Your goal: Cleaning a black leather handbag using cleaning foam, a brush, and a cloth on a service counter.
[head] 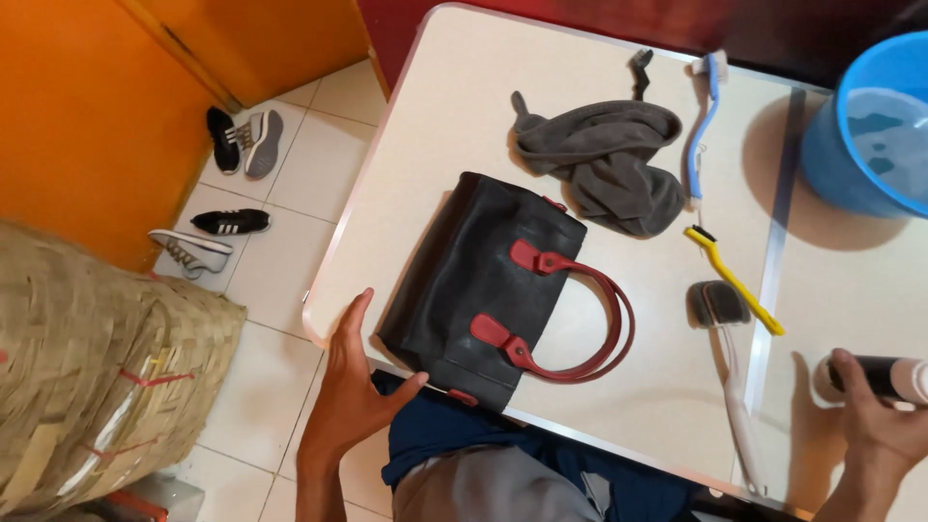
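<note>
Handbag (483,290): black leather, red handles and tabs, lies flat on the near-left part of the white table (435,106), its near-left corner at the table edge. Left hand (353,387) sits at that corner, palm against the bag's near end, fingers spread wide and pointing far, thumb angled right under the bag's near edge. Open hand, bracing, not clamped around anything. Forearm comes up from the near edge of view.

Right hand (870,416) at the near-right, fingers curled and closed on a black-and-white bottle (875,377) lying sideways on the table. Wrist enters from the near-right corner.

Between the hands: white long-handled brush (725,358), bristle head far. Just beyond it, yellow detail brush (735,280). Far of that, blue-and-white brush (704,126). Grey cloth (609,159) bunched just far-right of the bag. Blue bucket (865,126) at the far-right with water in it.

Left, on the tiled floor: sneakers (227,184), woven basket (97,367) near-left.
</note>
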